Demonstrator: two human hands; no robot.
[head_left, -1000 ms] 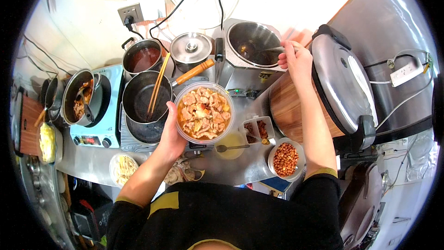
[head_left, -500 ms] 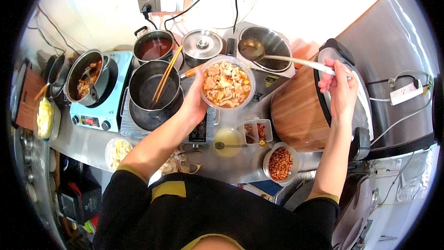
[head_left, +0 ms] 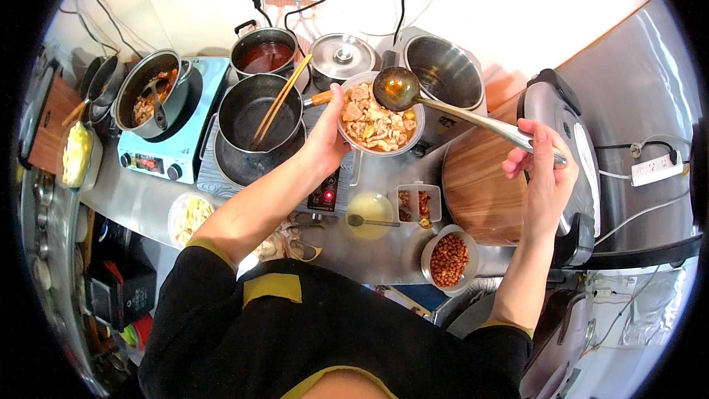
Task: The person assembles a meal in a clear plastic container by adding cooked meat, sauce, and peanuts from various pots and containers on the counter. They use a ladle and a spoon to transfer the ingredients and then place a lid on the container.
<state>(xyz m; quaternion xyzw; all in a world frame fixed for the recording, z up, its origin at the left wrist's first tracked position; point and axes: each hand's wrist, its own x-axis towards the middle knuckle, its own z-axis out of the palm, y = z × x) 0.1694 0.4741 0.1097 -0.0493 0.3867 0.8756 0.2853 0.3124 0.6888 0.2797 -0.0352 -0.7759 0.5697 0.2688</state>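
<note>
My left hand grips the left side of a round clear plastic bowl, which is full of meat pieces in brownish broth. In my right hand is the end of a long metal ladle, the fingers closed about its handle. The ladle's cup, with amber liquid in it, hangs over the bowl's upper right edge and hides part of it. Just behind the cup stands a deep steel pot with a dark inside. A black frying pan with wooden chopsticks across it sits left of the bowl.
A pot of red-brown liquid and a lidded pot stand at the back. On the left, a blue cooker bears a pot of food. A wood-patterned rice cooker is at right, near a bowl of peanuts.
The ladle has moved left from the steel pot to over the bowl, carrying amber liquid. The whole view has shifted slightly, and a red light now shows on the cooker under the frying pan.
</note>
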